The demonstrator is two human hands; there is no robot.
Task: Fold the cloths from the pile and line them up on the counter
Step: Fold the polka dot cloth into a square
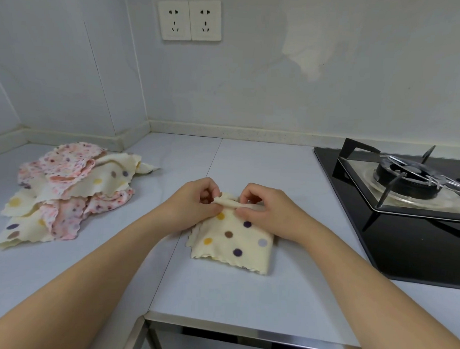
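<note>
A cream cloth with coloured dots [234, 240] lies folded on the grey counter [218, 292], in the middle. My left hand [193, 201] pinches its far edge on the left side. My right hand [261, 207] pinches the same far edge just to the right, and the edge is lifted a little off the counter. At the left sits the pile of cloths [64, 191]: pink flowered ones and cream dotted ones, crumpled and overlapping.
A black gas hob [406, 208] with a burner and pan support fills the counter's right side, close to the folded cloth. Two wall sockets [189, 19] are on the back wall. The counter's metal front edge [243, 330] runs below my arms.
</note>
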